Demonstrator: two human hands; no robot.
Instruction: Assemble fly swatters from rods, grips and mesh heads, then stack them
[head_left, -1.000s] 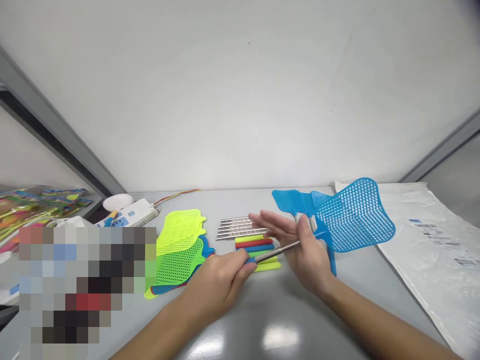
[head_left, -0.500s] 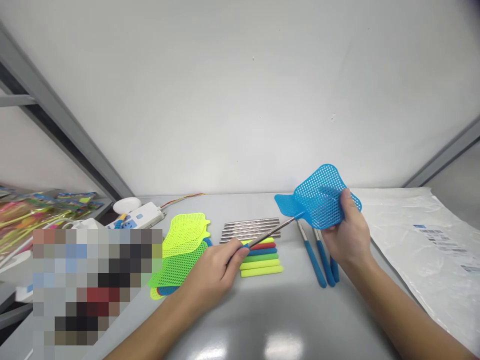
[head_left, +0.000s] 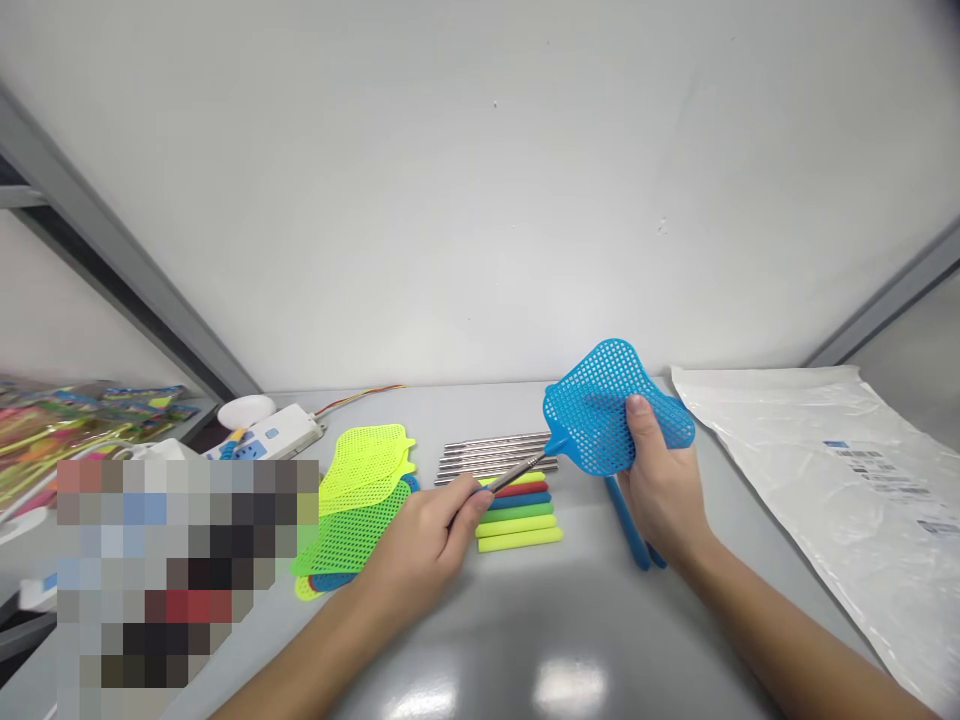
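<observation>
A blue fly swatter is stretched between my two hands. Its mesh head (head_left: 596, 405) is gripped by my right hand (head_left: 667, 490), thumb on the front face. My left hand (head_left: 431, 525) is closed round the handle end, mostly hidden in the fingers, and a short length of metal rod (head_left: 523, 468) shows between. Beneath lie several loose coloured handle grips (head_left: 517, 523) in a row, with several bare metal rods (head_left: 491, 448) behind them. Left of these are yellow mesh heads (head_left: 367, 465) and a green mesh head (head_left: 352, 527). Blue-handled swatters (head_left: 627, 525) lie partly hidden behind my right hand.
A white plastic bag (head_left: 810, 430) with a printed label covers the table's right side. At the back left are a power strip (head_left: 274, 435) and a round white object (head_left: 246, 411). Packaged colourful items (head_left: 82, 430) lie further left. A wall stands behind the table.
My right hand and the mesh head have moved left toward my left hand. Less of the metal rod shows between them. My left hand stays nearly in place.
</observation>
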